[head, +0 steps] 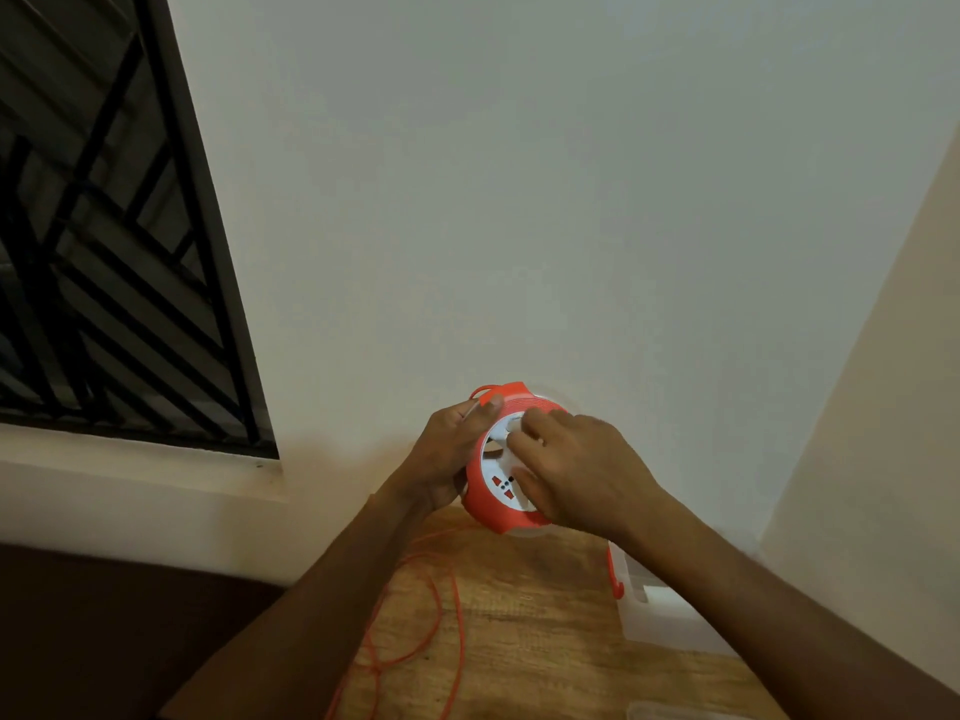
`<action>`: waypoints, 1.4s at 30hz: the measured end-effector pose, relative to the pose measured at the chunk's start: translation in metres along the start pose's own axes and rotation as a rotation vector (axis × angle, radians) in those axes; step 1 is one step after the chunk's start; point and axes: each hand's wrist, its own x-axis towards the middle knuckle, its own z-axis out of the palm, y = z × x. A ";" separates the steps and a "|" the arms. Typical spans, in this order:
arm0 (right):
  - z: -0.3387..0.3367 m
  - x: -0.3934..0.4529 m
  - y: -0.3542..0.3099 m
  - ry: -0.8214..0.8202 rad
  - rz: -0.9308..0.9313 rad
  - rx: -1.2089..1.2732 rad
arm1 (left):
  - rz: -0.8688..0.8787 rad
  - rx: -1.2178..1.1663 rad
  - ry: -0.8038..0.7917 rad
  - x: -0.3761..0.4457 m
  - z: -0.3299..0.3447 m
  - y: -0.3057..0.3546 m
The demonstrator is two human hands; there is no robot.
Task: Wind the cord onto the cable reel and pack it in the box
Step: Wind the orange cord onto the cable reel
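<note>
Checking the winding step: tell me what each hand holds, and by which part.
The left hand grips the orange cable reel by its left rim. The right hand has fingers curled on the reel's white face, apparently at the winding knob, which they hide.

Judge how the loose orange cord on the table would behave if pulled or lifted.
The cord lies in slack, overlapping loops on the table, so it is probably floppy and may snag. It looks thin, so likely light, trailing easily toward the reel.

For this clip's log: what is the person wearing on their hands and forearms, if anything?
Nothing shows. The left hand and right hand are bare, with no gloves. No rings, watch or bands are visible, though the picture is dim. Both forearms are uncovered to the frame's lower edge; no sleeve is in view.
</note>
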 end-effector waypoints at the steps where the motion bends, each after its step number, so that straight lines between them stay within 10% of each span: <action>1: -0.002 0.000 -0.002 -0.047 -0.086 0.021 | 0.003 0.000 -0.008 0.000 0.000 0.001; 15: 0.002 -0.001 -0.002 -0.289 -0.237 -0.064 | 0.019 0.082 -0.082 -0.005 0.004 0.003; 27: 0.011 0.010 0.009 -0.057 0.279 -0.050 | 0.030 0.044 0.009 -0.001 0.016 -0.004; 42: 0.006 -0.005 0.007 -0.228 -0.200 0.003 | 0.063 0.060 -0.012 0.003 0.008 0.005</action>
